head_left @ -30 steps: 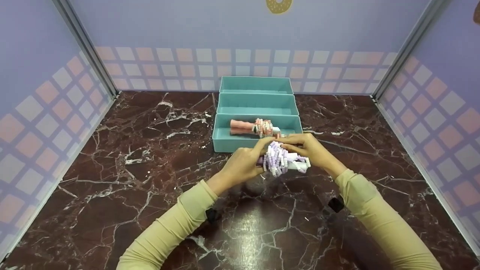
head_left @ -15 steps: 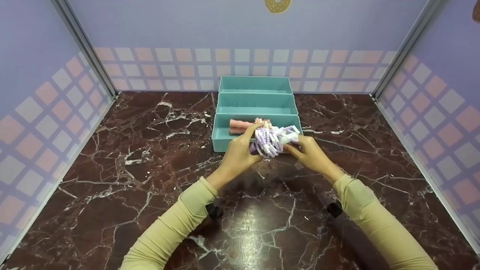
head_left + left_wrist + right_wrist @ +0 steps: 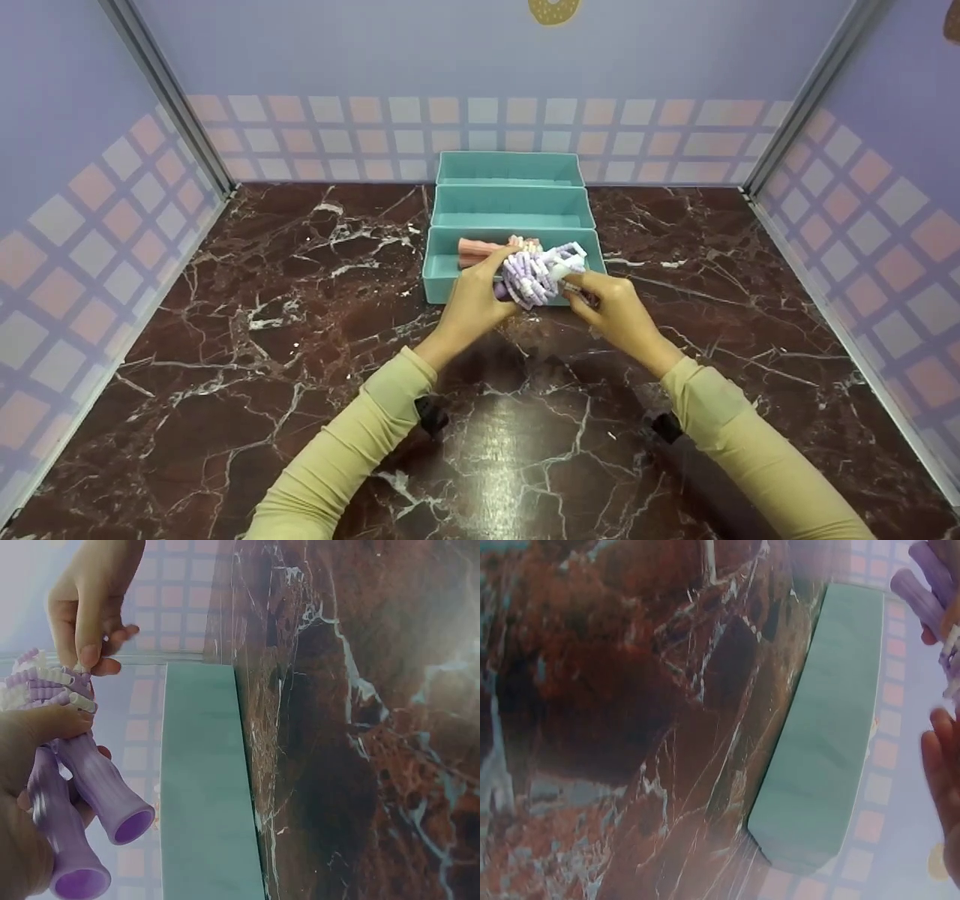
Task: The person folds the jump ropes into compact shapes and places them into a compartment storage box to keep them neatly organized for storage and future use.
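Observation:
A beaded jump rope (image 3: 529, 279), purple and white, is bundled in a coil above the front teal bin. My left hand (image 3: 471, 301) grips it around its ribbed purple handles (image 3: 105, 784), whose hollow ends point down in the left wrist view. At the other side of the bundle, my right hand (image 3: 616, 306) pinches the beaded end between thumb and fingers. In the right wrist view only part of the purple handles (image 3: 919, 598) and the beads shows at the edge. Inside the front bin (image 3: 439, 289) lies a second jump rope with pink handles (image 3: 478, 251), partly hidden by the held one.
Two more teal bins stand behind the front one, the middle bin (image 3: 510, 208) and the rear bin (image 3: 510, 169), in a row toward the tiled wall (image 3: 337, 139). Dark red marble tabletop (image 3: 300, 420) spreads around them.
Both hands have carried the purple jump rope forward and slightly left, up over the front bin. The right hand has shifted from the top of the bundle to its right end.

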`<state>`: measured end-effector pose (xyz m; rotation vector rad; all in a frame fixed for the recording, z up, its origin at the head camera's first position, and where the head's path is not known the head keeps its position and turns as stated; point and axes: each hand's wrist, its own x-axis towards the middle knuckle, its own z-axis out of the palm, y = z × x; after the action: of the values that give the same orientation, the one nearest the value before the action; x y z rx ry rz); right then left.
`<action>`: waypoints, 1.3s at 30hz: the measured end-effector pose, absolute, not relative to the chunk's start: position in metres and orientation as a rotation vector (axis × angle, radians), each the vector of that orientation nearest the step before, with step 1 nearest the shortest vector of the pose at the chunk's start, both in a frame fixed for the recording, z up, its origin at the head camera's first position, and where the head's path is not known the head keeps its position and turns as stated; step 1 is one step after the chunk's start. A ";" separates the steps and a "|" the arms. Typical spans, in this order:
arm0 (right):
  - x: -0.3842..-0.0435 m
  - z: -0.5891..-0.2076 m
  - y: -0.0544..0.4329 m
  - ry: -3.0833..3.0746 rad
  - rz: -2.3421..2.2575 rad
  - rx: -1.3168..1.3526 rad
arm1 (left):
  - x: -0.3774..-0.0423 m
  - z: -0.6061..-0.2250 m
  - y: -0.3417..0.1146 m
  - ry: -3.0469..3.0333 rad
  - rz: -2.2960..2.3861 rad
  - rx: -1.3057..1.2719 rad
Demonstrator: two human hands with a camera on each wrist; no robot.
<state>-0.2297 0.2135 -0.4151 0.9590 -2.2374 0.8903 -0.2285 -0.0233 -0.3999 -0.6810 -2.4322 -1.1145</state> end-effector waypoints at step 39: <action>-0.212 -0.393 0.185 -2.026 1.911 0.357 | -0.219 -0.398 -0.009 -2.454 -0.955 -0.618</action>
<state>-0.2116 0.1852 -0.3929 0.3569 -2.0262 1.9106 -0.2191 -0.0093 -0.3978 -0.6183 -2.4543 -0.9545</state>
